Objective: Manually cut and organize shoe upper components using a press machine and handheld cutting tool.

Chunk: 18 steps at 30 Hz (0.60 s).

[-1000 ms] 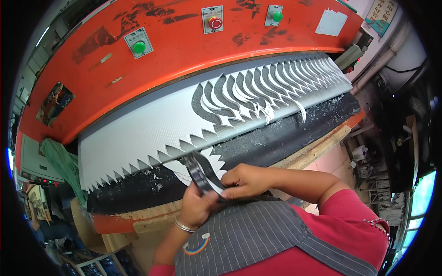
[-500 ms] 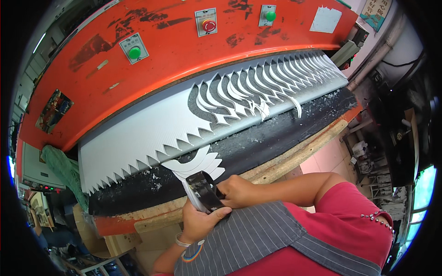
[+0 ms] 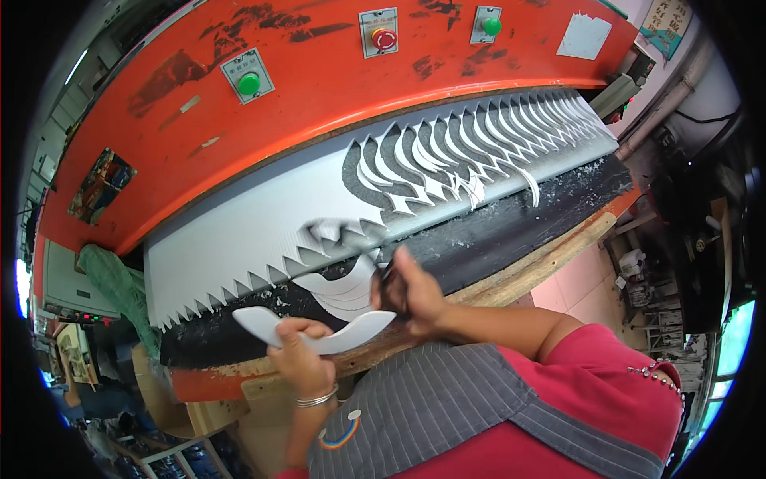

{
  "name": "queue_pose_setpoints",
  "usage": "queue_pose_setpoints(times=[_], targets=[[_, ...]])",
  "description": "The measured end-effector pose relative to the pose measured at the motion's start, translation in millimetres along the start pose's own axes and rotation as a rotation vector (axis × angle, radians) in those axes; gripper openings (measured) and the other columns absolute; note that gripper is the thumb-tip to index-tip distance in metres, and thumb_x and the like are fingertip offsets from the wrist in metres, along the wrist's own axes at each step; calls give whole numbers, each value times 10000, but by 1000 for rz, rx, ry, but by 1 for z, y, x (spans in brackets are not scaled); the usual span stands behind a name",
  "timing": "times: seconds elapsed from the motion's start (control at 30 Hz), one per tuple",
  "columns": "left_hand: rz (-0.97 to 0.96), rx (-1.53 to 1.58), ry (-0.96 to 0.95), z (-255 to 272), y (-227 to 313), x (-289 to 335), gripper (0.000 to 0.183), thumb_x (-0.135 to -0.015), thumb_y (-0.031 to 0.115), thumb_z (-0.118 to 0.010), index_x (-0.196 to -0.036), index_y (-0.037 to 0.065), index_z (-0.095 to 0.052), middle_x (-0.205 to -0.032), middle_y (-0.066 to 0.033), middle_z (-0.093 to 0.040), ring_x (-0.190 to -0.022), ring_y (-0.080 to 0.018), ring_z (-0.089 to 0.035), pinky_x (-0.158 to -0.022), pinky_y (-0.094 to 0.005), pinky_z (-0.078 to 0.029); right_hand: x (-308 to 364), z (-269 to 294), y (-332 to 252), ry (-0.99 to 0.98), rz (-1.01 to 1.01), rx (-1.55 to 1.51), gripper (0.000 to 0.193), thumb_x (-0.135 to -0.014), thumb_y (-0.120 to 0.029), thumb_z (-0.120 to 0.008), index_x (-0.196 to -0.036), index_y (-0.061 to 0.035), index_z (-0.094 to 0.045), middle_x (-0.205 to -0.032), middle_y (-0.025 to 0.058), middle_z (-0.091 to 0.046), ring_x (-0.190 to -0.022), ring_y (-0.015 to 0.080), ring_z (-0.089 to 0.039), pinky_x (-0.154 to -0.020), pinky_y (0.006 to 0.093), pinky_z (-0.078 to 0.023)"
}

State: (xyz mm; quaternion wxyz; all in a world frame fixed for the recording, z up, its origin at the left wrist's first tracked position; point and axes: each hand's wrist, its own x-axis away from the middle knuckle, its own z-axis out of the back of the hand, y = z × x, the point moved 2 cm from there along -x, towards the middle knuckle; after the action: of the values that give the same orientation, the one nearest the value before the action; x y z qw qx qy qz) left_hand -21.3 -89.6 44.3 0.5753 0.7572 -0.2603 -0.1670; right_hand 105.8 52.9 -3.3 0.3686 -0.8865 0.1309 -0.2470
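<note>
My left hand (image 3: 302, 363) grips a thick white curved cut piece (image 3: 355, 332), perhaps several layers, above the machine's front edge. My right hand (image 3: 423, 299) is closed round a dark curved cutting die (image 3: 391, 281), blurred by motion. The die's far part appears to reach over the toothed front edge of the white ribbed sheet (image 3: 231, 239). Between my hands, a fanned stack of white curved pieces (image 3: 343, 289) lies on the black ledge. On the sheet's right half are rows of curved cut-outs (image 3: 447, 144), with dark surface showing through.
Behind the sheet rises an orange press (image 3: 311, 72) with green buttons (image 3: 249, 84) and a red knob (image 3: 384, 39). A wooden strip (image 3: 527, 263) edges the black ledge (image 3: 479, 247), which carries white scraps. Green netting (image 3: 120, 291) hangs at the left.
My hands have parted. The white piece has come out of the die into my left hand, moving left. My right hand has swung the die up and forward toward the sheet.
</note>
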Motion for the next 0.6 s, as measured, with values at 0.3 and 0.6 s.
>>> queue_pose_setpoints(times=[0.3,0.6], targets=[[-128,511,-65,19,11,-29,447,-899,488,-465,-658,113,-424,-534,8,-372,-531,-136,-353,-547,-288,-327,-46,27,-84,202,232,879,442,-803,-430,-612,-944,-16,-555,-746,107,-582,-640,175,-569,-542,301,-442],[-435,-1166,-761,-12,25,-40,550,-669,338,-747,-1088,35,-560,-931,-122,-581,-910,-291,-532,-851,-391,-395,-124,18,-83,316,448,1702,454,-737,-310,-653,-1029,23,-556,-989,200,-585,-951,343,-570,-818,410,-461]])
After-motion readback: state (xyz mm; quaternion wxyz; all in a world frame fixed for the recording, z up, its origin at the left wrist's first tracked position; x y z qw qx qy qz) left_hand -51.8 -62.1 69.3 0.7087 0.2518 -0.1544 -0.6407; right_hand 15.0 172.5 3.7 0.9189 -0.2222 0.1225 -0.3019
